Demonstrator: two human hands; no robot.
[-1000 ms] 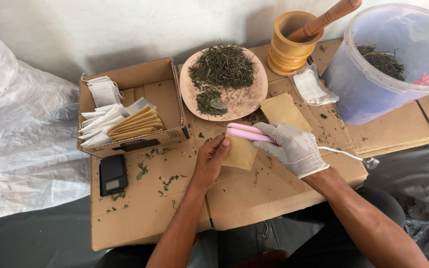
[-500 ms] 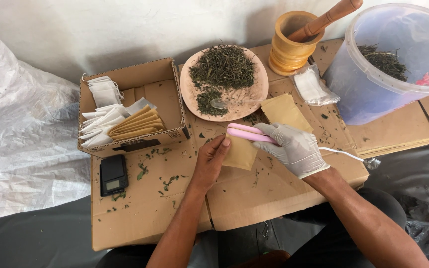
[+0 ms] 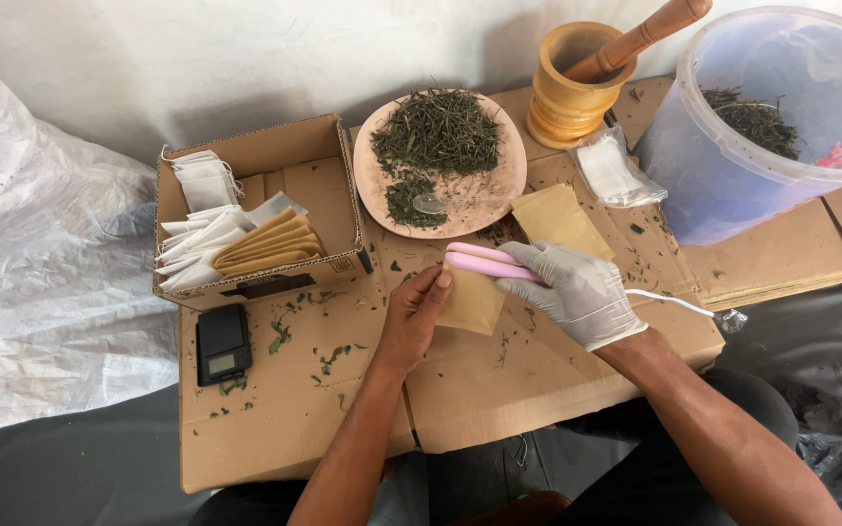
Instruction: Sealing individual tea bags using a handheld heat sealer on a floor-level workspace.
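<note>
Nothing had shifted: the gloved right hand (image 3: 582, 292) kept the pink sealer (image 3: 484, 261) clamped on the brown pouch (image 3: 472, 302), which the bare left hand (image 3: 411, 317) steadied; sealing seemed underway.

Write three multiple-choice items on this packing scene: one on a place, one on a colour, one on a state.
1. Where does the small black scale lie?
A. in front of the cardboard box
B. inside the bucket
C. on the plate

2. What colour is the clamp tool in the right hand?
A. green
B. pink
C. black

3. How is the right hand covered?
A. bare
B. wrapped in cloth
C. in a pale glove

Answers: 1 A, the scale sits on the cardboard just before the box. 2 B, its two arms are pink. 3 C, a glove covers it, while the left hand, on the brown pouch, is bare.
</note>
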